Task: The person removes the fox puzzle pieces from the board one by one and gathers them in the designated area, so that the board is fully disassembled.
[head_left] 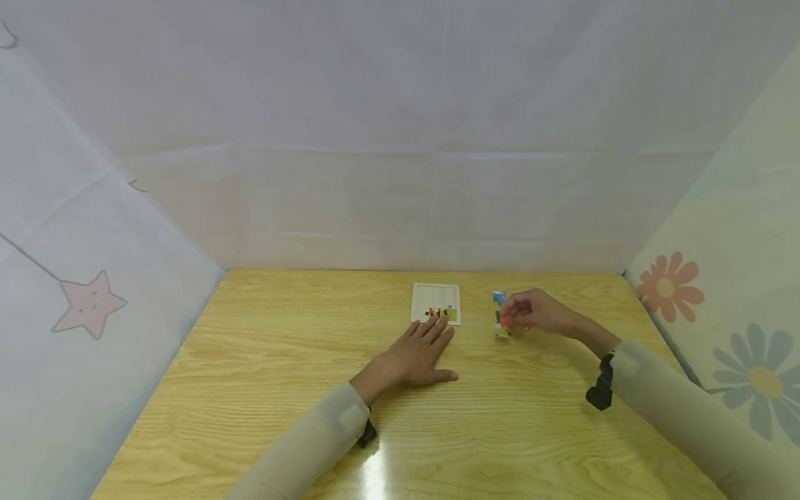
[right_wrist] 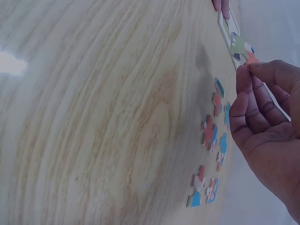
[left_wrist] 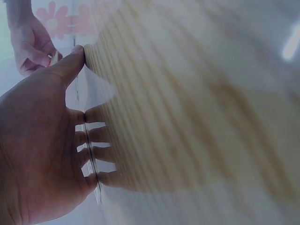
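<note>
My right hand (head_left: 539, 312) pinches a jigsaw piece (right_wrist: 240, 47) between thumb and forefinger; the piece is green with orange and white parts. It is held above the table, to the right of a white puzzle board (head_left: 431, 293). My left hand (head_left: 417, 355) lies with its fingers spread and straight, fingertips at the near edge of the board. A few joined pieces (head_left: 451, 314) in green, black and red sit along the board's lower right, partly covered by the left fingertips. In the left wrist view, the left palm (left_wrist: 35, 140) appears close over the table.
Several loose jigsaw pieces (right_wrist: 208, 133) in red, blue and white lie on the table beneath and beside my right hand. A blue piece (head_left: 498, 297) shows just past the right fingers. White cloth walls (head_left: 331, 208) enclose the wooden table (head_left: 281, 347) at the back and sides.
</note>
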Motion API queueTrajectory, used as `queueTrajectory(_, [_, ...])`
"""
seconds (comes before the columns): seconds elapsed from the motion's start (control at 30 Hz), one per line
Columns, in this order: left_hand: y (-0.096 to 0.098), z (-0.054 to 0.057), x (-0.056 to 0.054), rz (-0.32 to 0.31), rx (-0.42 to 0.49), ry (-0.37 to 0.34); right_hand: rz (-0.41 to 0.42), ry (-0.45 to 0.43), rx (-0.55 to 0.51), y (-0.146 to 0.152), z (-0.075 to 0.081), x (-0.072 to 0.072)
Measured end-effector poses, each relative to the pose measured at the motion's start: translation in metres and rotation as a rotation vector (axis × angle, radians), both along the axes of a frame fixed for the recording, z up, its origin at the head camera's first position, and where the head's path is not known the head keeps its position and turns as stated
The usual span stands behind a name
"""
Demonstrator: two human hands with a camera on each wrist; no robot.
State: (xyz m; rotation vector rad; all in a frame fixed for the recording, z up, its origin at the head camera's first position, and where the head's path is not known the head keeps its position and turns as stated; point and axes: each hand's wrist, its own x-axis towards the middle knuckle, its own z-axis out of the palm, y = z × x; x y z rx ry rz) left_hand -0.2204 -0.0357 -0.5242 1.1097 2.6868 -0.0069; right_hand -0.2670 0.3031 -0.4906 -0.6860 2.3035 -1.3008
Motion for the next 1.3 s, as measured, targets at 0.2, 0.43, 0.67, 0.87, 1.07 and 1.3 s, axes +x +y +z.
queueTrajectory(0.2, [-0.001, 0.001, 0.001, -0.006, 0.013, 0.006, -0.008, 0.004, 0.011, 0.009, -0.01, 0.0])
queueTrajectory(0.43, [-0.001, -0.002, -0.001, -0.009, 0.022, 0.004, 0.0, 0.058, 0.043, 0.014, -0.018, 0.0])
queueTrajectory(0.67, [0.0, -0.003, -0.002, 0.004, 0.009, -0.01, 0.023, 0.164, 0.117, 0.009, -0.019, 0.003])
queueTrajectory(0.87, [0.0, -0.003, -0.001, 0.01, 0.014, -0.011, 0.034, 0.215, 0.135, 0.005, -0.02, 0.004])
queueTrajectory(1.07, [0.0, -0.001, 0.0, 0.002, 0.019, -0.011, 0.041, 0.216, 0.156, 0.004, -0.019, 0.004])
queueTrajectory(1.3, [-0.001, -0.001, 0.001, -0.006, 0.021, -0.013, 0.035, 0.217, 0.166, 0.004, -0.019, 0.005])
